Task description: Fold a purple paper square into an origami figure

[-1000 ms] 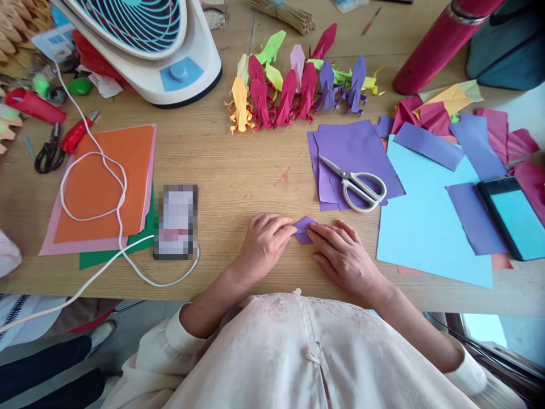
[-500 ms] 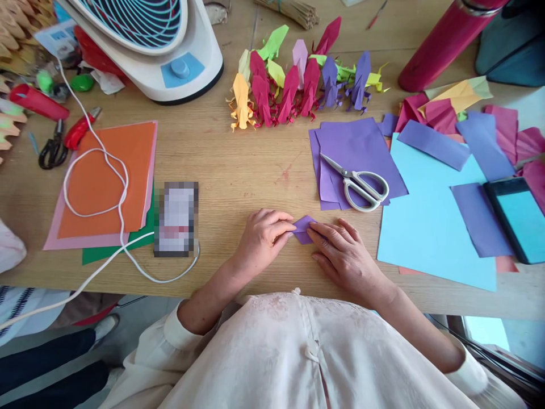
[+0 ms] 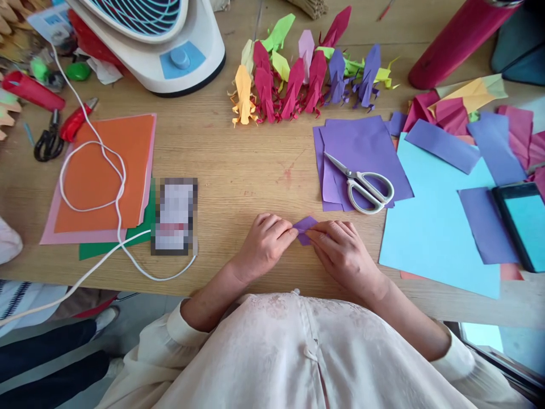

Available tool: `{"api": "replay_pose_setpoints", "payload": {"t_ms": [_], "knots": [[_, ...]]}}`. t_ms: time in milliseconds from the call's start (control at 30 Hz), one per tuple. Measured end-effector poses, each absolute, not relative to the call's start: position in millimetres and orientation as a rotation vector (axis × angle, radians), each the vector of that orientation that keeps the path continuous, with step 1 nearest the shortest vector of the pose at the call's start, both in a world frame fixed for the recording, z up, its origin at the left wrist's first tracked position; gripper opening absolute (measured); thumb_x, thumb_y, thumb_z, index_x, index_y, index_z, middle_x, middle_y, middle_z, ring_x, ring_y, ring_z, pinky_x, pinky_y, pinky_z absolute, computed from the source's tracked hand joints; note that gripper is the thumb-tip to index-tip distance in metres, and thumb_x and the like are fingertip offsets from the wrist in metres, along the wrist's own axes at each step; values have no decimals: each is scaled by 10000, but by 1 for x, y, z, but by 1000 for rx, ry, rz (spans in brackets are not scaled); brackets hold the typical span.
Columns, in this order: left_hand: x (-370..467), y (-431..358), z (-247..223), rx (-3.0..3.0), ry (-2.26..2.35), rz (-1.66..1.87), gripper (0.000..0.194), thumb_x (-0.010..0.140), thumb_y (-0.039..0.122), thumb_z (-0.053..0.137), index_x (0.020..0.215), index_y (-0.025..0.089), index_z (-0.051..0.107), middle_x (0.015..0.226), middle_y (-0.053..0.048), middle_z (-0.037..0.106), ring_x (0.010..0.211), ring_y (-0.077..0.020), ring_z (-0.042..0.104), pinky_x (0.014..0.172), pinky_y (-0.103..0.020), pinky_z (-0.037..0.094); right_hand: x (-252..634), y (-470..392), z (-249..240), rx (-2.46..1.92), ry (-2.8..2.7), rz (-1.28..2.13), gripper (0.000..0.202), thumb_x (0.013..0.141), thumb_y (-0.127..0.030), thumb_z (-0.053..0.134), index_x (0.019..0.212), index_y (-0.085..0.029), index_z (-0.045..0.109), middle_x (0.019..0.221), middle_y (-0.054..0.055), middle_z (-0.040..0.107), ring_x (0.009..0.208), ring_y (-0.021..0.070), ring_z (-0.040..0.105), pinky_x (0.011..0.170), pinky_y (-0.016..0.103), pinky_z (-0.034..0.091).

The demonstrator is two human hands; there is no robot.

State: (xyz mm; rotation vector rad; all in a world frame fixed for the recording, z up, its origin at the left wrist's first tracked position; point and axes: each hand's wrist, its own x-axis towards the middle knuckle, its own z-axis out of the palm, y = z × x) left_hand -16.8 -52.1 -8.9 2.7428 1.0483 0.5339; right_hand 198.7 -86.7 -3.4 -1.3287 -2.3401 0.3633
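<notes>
A small folded piece of purple paper (image 3: 305, 227) lies between my two hands near the table's front edge. My left hand (image 3: 269, 241) pinches its left corner between thumb and fingers. On the right corner, my right hand (image 3: 343, 250) has thumb and fingertips pressed together. The fingers hide both ends of the paper. Just beyond my right hand, white-handled scissors (image 3: 369, 192) rest on a stack of purple sheets (image 3: 361, 139). Folded paper insects (image 3: 293, 91) in red, purple, green and orange stand in a group farther back.
Left are orange sheets (image 3: 106, 187) under a white cable (image 3: 121, 187), and a phone (image 3: 174, 216). A white fan (image 3: 191, 62) and a red bottle (image 3: 460, 45) stand at the back. Right lie a light blue sheet (image 3: 430, 227) and a dark phone (image 3: 522, 221). Another person's legs (image 3: 51, 352) show lower left.
My right hand's fingers have curled from lying flatter into a pinch on the paper's right corner. My left hand keeps its pinch. The camera view has shifted slightly.
</notes>
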Motion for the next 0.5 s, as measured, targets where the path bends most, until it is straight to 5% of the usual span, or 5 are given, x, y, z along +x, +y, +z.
{"api": "replay_pose_setpoints", "payload": {"t_ms": [167,500], "knots": [[-16,-50,-9,2656,1114,557,162,1008,191,504,944,180,652,902,-35,677,855,-182,559,822,-347,428,191,-73,-10,-1360,-2241,455,172,999,-209,525,908,-187,669,901,62,649,815,181,590,749,324,432],[-18,-47,-11,2495,1126,616,129,1006,203,514,941,183,623,920,-38,659,895,-182,585,841,-340,452,186,-70,-13,-1407,-2176,505,169,992,-228,538,871,-196,652,878,43,626,791,174,567,746,320,396]]}}
